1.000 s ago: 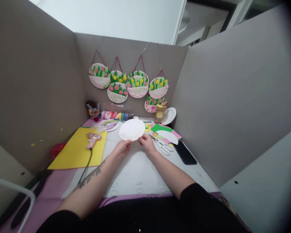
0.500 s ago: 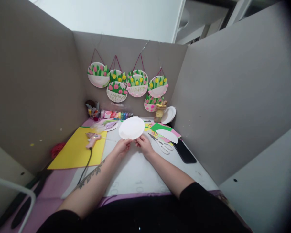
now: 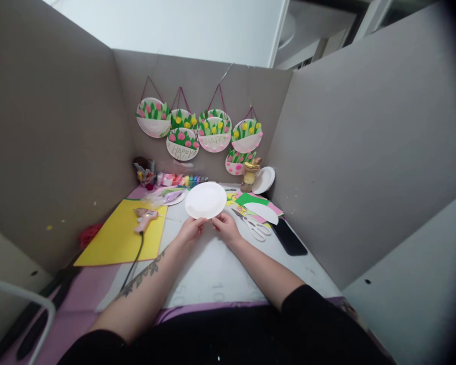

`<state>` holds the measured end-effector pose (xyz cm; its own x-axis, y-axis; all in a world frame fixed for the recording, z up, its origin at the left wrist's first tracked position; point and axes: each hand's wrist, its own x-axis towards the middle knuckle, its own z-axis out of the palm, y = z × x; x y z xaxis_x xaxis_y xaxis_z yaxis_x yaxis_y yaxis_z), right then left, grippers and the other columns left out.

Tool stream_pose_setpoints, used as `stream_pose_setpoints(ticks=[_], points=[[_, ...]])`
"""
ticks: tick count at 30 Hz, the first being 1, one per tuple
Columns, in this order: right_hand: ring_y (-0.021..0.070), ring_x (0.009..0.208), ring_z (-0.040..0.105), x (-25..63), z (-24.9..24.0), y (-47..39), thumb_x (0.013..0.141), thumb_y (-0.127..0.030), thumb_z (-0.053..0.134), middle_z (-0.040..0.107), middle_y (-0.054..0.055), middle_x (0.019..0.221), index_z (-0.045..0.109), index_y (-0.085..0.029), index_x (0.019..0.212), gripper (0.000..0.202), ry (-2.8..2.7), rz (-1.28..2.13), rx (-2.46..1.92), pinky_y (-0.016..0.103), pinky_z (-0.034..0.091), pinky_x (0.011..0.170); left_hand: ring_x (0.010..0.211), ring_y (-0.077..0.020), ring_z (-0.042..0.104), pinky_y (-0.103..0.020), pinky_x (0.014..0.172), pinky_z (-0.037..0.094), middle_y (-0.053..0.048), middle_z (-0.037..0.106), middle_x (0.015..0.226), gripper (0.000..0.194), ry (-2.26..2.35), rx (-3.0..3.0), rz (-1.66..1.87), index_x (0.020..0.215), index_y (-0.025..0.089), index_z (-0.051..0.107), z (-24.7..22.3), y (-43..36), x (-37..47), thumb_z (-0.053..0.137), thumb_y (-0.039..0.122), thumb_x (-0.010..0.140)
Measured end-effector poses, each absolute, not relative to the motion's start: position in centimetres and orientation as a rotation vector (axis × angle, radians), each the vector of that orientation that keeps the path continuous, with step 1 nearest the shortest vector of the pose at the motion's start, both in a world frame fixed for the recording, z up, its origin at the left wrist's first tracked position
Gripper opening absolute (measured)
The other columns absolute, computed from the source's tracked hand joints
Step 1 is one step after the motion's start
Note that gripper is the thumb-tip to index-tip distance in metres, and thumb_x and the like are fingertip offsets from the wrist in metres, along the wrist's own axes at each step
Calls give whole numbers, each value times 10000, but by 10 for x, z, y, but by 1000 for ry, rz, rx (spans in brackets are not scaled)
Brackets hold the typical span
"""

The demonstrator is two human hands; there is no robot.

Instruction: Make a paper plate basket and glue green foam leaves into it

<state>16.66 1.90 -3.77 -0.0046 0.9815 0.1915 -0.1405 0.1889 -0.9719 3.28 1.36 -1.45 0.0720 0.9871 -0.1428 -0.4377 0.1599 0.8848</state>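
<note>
Centre of the frame, a white plate (image 3: 205, 200) is up in front of the bench (image 3: 213, 274), the left hand (image 3: 191, 230) pinching its near edge and the right hand (image 3: 227, 228) pinching just beside it. The side facing us is bare: a full round, no cut, no leaves, no flowers, no lettering. Now look to the upper middle, where hanging plates (image 3: 215, 143) show tulips and strings, some with lettering or pink dots; those look complete. By comparison, the held one seems at the very start. Right of centre, a white half-disc (image 3: 265, 213), seemingly cut already, lies by white-handled scissors (image 3: 250, 222); left of centre, the glue gun (image 3: 147, 218) rests on a yellow sheet (image 3: 110, 243), untouched.
</note>
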Motion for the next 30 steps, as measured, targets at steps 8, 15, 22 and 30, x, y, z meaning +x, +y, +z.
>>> stream_pose_setpoints(ticks=[8, 15, 22, 30], points=[[90, 433, 415, 172, -40, 23, 668, -321, 623, 521, -50, 470, 565, -177, 606, 168, -1177, 1032, -1019, 224, 303, 444, 404, -52, 296, -202, 395, 176, 83, 420, 469, 255, 1006, 978, 1266, 780, 140, 586, -22, 24, 30, 679, 162, 545], [90, 432, 450, 197, -24, 27, 691, -423, 580, 596, -4, 576, 589, -168, 671, 256, -1004, 1004, -1039, 216, 289, 409, 427, -55, 321, -199, 395, 202, 66, 465, 522, 326, 999, 981, 1256, 856, 133, 606, -21, 23, 25, 701, 185, 549], [199, 759, 603, 310, -16, -10, 773, -297, 476, 687, 55, 813, 594, -172, 998, 283, -1124, 291, -1398, 305, 450, 683, 437, -50, 342, -191, 394, 221, 59, 473, 536, 302, 1002, 899, 1284, 796, 136, 585, -21, 25, 23, 712, 161, 523], [264, 1058, 546, 391, -60, -55, 684, -79, 446, 694, 107, 976, 623, -154, 1033, 398, -1425, -81, -2040, 372, 394, 902, 412, -52, 331, -197, 384, 202, 58, 459, 498, 256, 1028, 923, 1260, 765, 142, 587, -26, 27, 25, 699, 150, 535]])
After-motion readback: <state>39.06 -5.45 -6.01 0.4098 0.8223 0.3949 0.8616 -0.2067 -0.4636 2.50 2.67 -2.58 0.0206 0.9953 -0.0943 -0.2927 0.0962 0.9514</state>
